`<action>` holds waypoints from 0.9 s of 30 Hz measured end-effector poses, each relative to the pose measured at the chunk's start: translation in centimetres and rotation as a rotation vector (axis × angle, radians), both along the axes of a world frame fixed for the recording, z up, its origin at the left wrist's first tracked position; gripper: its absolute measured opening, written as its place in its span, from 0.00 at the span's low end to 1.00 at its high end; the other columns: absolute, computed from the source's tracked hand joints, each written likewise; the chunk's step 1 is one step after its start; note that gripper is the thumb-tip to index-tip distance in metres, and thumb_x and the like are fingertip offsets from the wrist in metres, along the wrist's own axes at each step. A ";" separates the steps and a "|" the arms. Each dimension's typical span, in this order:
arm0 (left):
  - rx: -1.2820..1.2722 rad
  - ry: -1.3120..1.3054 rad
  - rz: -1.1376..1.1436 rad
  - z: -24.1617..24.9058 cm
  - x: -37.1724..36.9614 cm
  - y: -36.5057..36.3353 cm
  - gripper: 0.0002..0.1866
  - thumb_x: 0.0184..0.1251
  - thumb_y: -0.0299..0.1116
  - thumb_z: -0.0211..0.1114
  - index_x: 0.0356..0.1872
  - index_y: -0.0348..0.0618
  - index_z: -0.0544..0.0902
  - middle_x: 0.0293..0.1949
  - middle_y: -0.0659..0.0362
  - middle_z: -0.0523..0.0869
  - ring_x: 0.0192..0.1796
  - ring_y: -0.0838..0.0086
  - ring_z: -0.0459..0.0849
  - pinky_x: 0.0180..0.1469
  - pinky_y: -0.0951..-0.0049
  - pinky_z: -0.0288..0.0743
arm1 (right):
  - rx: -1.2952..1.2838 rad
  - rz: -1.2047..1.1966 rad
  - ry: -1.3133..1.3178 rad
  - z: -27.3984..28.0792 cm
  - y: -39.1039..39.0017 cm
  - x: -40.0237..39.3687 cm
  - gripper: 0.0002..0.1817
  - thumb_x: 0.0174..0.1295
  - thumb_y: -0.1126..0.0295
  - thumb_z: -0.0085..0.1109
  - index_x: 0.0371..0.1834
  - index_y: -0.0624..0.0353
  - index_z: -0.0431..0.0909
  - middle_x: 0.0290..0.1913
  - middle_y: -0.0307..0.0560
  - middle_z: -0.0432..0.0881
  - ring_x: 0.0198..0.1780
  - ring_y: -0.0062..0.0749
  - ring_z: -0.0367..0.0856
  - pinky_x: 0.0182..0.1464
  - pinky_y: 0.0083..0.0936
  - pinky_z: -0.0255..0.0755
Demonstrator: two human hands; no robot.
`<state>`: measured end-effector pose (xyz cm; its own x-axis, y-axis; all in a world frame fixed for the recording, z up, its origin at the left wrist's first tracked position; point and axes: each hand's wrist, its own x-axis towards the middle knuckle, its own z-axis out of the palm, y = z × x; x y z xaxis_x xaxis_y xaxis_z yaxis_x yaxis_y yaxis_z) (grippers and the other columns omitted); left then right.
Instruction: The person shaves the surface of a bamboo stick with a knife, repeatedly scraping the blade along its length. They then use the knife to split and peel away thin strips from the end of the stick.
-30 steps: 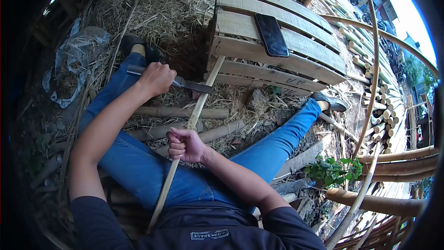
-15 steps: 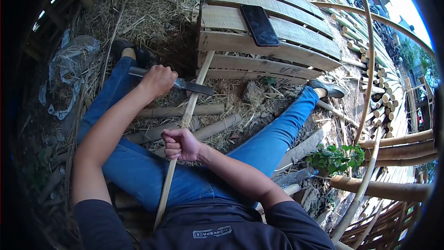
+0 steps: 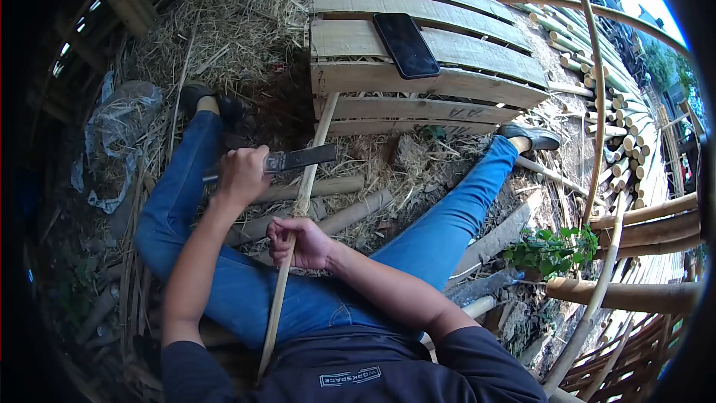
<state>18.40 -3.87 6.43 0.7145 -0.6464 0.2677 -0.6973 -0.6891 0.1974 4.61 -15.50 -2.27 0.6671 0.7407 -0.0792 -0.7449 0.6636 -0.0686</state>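
My left hand (image 3: 244,173) is closed round a metal tool with a broad flat dark blade (image 3: 304,157); its round end sticks out on the left of the fist. The blade crosses over a long pale split strip of bamboo (image 3: 275,306). Whether it touches the strip, I cannot tell. Lower down, my right hand (image 3: 302,244) has its fingers curled round the same strip, palm turned up. Frayed fibres show on the strip just above this hand. The strip runs from beside my lap up to the wooden crate (image 3: 425,78).
A black phone (image 3: 407,45) lies on the crate. Bamboo pieces (image 3: 350,216) and straw (image 3: 239,30) cover the ground between and beyond my legs. Crumpled plastic (image 3: 119,134) lies at left. Stacked bamboo poles (image 3: 630,142), a leafy plant (image 3: 550,251) and bent poles stand at right.
My left hand has moved down and slightly left with the tool, and the blade has tilted so that its tip points slightly upward. My right hand has turned a little on the strip.
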 end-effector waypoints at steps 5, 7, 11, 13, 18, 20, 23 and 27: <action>-0.417 0.218 0.182 0.1 -4.0 2.6 0.11 0.53 0.25 0.68 0.21 0.38 0.72 0.17 0.48 0.77 0.27 0.46 0.81 0.29 0.54 0.69 | -0.823 0.057 -0.179 0.5 -3.7 -1.6 0.26 0.71 0.51 0.58 0.62 0.55 0.67 0.47 0.52 0.84 0.51 0.34 0.83 0.52 0.34 0.77; -0.455 0.214 0.217 0.9 -4.9 3.3 0.13 0.54 0.25 0.67 0.19 0.38 0.70 0.15 0.48 0.74 0.26 0.46 0.79 0.27 0.55 0.66 | -1.328 0.078 -0.783 3.0 -7.5 -3.0 0.33 0.67 0.50 0.62 0.65 0.65 0.67 0.49 0.52 0.85 0.51 0.38 0.84 0.52 0.33 0.78; -0.467 0.220 0.298 2.3 -6.8 3.3 0.16 0.60 0.30 0.67 0.19 0.39 0.69 0.13 0.52 0.70 0.21 0.50 0.76 0.26 0.56 0.65 | -2.335 0.083 -1.010 5.1 -16.0 -7.3 0.28 0.59 0.46 0.64 0.50 0.61 0.80 0.49 0.55 0.84 0.56 0.53 0.79 0.62 0.46 0.69; -0.491 0.299 0.293 1.4 -7.2 3.8 0.15 0.61 0.32 0.67 0.22 0.40 0.70 0.13 0.55 0.68 0.18 0.58 0.71 0.26 0.58 0.63 | -2.849 -0.327 -0.763 2.7 -20.4 -10.0 0.28 0.58 0.49 0.65 0.55 0.57 0.78 0.62 0.56 0.76 0.65 0.54 0.69 0.67 0.49 0.60; -0.656 0.583 0.246 1.6 -8.9 3.6 0.08 0.61 0.29 0.66 0.31 0.40 0.74 0.19 0.65 0.70 0.23 0.82 0.68 0.29 0.74 0.62 | -2.743 -0.105 0.070 -3.1 -25.7 -14.2 0.42 0.64 0.37 0.54 0.76 0.48 0.61 0.79 0.64 0.48 0.78 0.70 0.43 0.76 0.56 0.44; -0.656 0.655 0.177 2.2 -9.2 3.7 0.10 0.62 0.27 0.65 0.41 0.41 0.75 0.24 0.69 0.72 0.28 0.87 0.68 0.32 0.81 0.63 | -2.714 -0.236 0.039 -5.1 -26.1 -14.7 0.44 0.64 0.36 0.52 0.78 0.47 0.57 0.81 0.64 0.41 0.79 0.72 0.36 0.76 0.61 0.43; -0.773 0.868 0.127 4.0 -9.9 3.1 0.13 0.64 0.24 0.61 0.49 0.39 0.74 0.29 0.67 0.74 0.30 0.85 0.70 0.34 0.79 0.67 | -2.622 -0.135 0.169 -3.4 -24.0 -13.8 0.45 0.64 0.36 0.53 0.79 0.46 0.53 0.81 0.64 0.35 0.79 0.72 0.30 0.73 0.69 0.43; -0.808 0.934 0.053 4.5 -10.3 2.1 0.14 0.71 0.25 0.59 0.55 0.37 0.71 0.34 0.64 0.76 0.35 0.83 0.75 0.40 0.76 0.75 | -2.605 0.109 0.075 -0.8 -20.7 -13.3 0.47 0.62 0.35 0.55 0.80 0.44 0.50 0.81 0.66 0.33 0.79 0.74 0.29 0.71 0.74 0.38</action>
<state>8.06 -1.78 10.90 0.8662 -0.4970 -0.0507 -0.0351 -0.1618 0.9862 -8.74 -36.21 -3.10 0.6138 -0.6986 -0.3677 -0.7865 -0.5816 -0.2078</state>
